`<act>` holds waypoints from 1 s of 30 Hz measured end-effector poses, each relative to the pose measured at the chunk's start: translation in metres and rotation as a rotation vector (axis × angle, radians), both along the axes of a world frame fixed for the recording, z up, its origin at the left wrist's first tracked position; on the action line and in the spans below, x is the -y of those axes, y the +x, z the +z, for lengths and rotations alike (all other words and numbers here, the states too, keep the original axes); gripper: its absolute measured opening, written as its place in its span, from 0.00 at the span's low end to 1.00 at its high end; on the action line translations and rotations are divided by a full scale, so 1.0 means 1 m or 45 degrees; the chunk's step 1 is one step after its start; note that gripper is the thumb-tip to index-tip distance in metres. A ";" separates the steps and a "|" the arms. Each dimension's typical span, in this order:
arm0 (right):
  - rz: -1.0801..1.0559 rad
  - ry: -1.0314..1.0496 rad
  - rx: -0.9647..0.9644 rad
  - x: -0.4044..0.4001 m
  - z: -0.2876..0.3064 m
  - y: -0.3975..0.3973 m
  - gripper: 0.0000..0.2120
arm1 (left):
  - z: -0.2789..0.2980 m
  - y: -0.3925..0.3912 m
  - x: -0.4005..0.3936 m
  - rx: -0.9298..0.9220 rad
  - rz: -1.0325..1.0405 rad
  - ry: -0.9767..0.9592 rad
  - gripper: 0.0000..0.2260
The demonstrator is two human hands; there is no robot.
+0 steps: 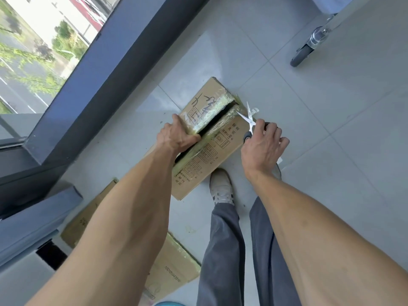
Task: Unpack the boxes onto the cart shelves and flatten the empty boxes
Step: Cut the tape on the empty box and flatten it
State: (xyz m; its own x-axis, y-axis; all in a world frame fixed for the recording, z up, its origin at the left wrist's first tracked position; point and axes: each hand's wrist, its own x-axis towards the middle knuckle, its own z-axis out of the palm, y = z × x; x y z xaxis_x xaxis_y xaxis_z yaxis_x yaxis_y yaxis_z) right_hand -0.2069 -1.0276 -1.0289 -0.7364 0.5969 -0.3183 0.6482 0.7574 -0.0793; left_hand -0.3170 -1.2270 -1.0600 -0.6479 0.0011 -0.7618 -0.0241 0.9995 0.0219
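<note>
Your left hand (pixel 176 138) grips the box (pixel 212 138) flap at its slit seam, holding the box, which stands on the floor beside your shoe (pixel 221 187), steady. Your right hand (pixel 261 149) grips open scissors (pixel 248 117) at the far taped edge, apparently to cut it.

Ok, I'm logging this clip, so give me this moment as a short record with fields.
box: on the floor, top seam split open
left hand: grips a top flap at the seam
right hand: holds scissors, blades open at the box's far corner
flat cardboard: on the floor near the feet
cart: only a wheel shows
</note>
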 end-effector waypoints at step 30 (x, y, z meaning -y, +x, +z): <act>-0.051 -0.130 0.221 -0.053 -0.015 -0.015 0.21 | 0.008 0.012 -0.056 -0.386 -0.426 0.148 0.25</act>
State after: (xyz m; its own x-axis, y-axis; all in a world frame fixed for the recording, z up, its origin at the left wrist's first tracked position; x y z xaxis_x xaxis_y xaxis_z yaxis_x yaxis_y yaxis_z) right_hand -0.2216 -0.9745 -1.0439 -0.6413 0.5828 -0.4991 0.6885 0.7242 -0.0388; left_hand -0.3051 -1.1714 -1.0525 -0.7907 0.3219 -0.5208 0.3238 0.9418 0.0904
